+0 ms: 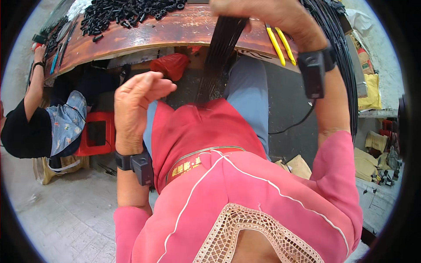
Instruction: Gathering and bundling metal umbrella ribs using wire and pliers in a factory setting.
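Note:
My right hand (280, 16) is at the top of the view over the wooden table. It is closed around the upper end of a bundle of thin black strips (221, 41). Below it the bundle slants down past the table edge toward the red apron (201, 125) on my lap, where its lower end is blurred. My left hand (137, 98) is raised to the left of the bundle and apart from it, palm turned inward. Its fingers stretch toward the bundle, with nothing in them. Yellow-handled pliers (280, 46) lie beside my right wrist.
Many small black parts (127, 13) are heaped on the wooden table (175, 31). Long black strands (346, 74) hang at the right. A red plastic bag (170, 65) is under the table. Another person (33, 127) sits on a red stool (97, 133) at the left, reaching to the table.

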{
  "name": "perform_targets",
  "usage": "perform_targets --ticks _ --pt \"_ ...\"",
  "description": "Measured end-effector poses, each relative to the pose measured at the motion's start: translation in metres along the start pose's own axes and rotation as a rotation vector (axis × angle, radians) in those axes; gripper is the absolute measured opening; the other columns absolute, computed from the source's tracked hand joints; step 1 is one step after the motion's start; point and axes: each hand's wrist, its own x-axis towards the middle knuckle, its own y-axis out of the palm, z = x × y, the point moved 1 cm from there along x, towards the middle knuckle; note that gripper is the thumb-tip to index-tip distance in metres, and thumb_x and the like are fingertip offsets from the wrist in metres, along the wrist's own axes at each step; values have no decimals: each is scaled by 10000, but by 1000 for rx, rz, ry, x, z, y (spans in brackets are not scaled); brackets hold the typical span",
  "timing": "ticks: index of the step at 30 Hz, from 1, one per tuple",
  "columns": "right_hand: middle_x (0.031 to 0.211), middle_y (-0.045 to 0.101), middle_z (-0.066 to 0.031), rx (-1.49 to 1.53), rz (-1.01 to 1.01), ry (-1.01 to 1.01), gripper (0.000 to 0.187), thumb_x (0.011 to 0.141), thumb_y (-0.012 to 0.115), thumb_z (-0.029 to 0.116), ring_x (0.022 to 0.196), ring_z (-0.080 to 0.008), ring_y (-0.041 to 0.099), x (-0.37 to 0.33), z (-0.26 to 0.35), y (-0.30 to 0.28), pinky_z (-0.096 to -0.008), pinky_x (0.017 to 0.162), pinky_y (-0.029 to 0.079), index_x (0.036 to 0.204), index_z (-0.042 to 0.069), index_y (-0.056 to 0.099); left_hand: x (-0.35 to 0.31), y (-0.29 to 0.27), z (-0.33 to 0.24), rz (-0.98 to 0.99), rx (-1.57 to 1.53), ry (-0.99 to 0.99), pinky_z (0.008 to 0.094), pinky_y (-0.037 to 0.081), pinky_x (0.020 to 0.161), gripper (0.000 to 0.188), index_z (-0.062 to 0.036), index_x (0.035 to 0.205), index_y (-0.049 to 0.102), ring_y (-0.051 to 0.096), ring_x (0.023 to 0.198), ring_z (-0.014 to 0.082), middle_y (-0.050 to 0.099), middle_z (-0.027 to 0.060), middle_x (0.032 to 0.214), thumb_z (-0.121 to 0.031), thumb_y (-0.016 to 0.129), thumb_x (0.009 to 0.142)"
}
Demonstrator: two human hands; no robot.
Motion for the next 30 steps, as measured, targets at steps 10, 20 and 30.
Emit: perform_targets --ticks 10,20,30 --pt "659 612 -81 62 225 -244 234 766 667 208 556 -147 563 26 -30 79 -317 520 471 814 -18 627 29 5 -56 -100 -12 237 391 533 880 280 70 1082 619 686 928 307 690 215 974 -169 519 977" --pt "650 577 -60 212 421 116 274 783 680 266 605 -154 547 30 -37 94 -319 567 461 835 -3 654 84 47 -143 24 72 489 361 469 977 413 80 1248 529 643 1053 271 657 220 1103 -249 460 1009" --pt "851 648 -51 408 463 168 341 790 756 301 819 -149 606 18 -52 89 -319 760 495 963 24 659 80 104 -154 390 185 230 423 541 876 440 85 1325 440 678 945 349 654 248 1056 -204 456 993"
